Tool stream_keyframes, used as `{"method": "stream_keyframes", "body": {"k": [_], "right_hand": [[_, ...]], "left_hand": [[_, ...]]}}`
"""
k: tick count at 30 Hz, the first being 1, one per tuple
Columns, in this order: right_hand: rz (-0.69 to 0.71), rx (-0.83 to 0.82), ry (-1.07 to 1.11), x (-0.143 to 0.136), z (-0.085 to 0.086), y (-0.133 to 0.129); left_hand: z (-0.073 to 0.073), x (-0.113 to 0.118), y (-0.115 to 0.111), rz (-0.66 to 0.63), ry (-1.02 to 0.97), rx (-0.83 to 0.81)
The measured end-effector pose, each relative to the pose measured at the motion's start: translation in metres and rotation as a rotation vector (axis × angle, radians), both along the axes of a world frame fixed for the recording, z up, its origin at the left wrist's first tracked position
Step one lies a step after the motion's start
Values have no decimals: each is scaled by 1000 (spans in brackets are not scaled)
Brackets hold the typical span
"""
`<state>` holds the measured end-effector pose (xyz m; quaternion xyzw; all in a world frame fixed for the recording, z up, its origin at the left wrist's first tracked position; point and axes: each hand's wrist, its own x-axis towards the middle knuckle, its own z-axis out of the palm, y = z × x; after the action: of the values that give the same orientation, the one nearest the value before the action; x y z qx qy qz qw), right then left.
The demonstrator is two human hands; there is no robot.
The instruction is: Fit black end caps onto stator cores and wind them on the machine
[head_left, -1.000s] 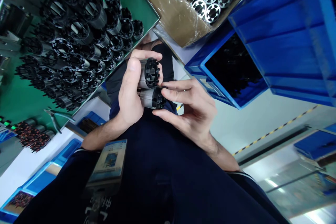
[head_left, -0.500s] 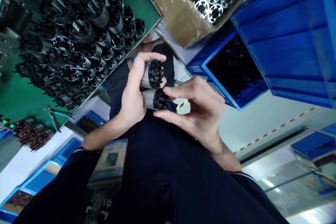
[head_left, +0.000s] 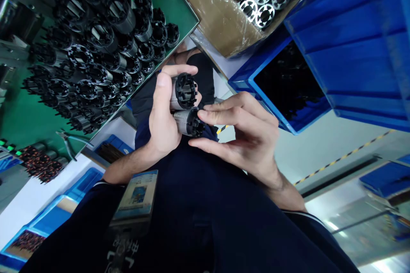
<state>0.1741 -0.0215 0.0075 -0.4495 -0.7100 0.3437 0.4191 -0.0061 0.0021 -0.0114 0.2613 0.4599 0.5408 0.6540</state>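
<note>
My left hand (head_left: pixel 163 113) is wrapped round two grey metal stator cores, one above the other. The upper stator core (head_left: pixel 183 91) shows its black toothed plastic end piece facing right. Below it, the lower stator core (head_left: pixel 183 122) points right and slightly down, close against the upper one. My right hand (head_left: pixel 246 132) has thumb and fingers on either side of the black end piece (head_left: pixel 194 123) of that lower core. The fingertips touch its rim; whether the end piece is fully seated cannot be seen.
Many stator cores with black ends (head_left: pixel 96 51) stand on a green bench (head_left: pixel 16 106) at left, with pliers (head_left: pixel 68 143) near its edge. A cardboard box (head_left: pixel 221 17) holds bare metal cores. Blue bins (head_left: pixel 288 130) stand at right, one containing black parts.
The lower stator core now tilts a little downward at its black end. My left fingers and the upper core have shifted slightly left, and my right hand has turned slightly.
</note>
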Motion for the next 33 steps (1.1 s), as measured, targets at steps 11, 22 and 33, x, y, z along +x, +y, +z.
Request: {"method": "stream_keyframes", "body": {"k": [11,22,33], "right_hand": [[-3,156,44,-10,11,0],[12,147,36,-3,19,8],[58,80,-24,-6,18,5]], "left_hand": [[27,23,8,324,6,214],[26,29,2,317,99,179],[14,21,-8,255,88,109]]}}
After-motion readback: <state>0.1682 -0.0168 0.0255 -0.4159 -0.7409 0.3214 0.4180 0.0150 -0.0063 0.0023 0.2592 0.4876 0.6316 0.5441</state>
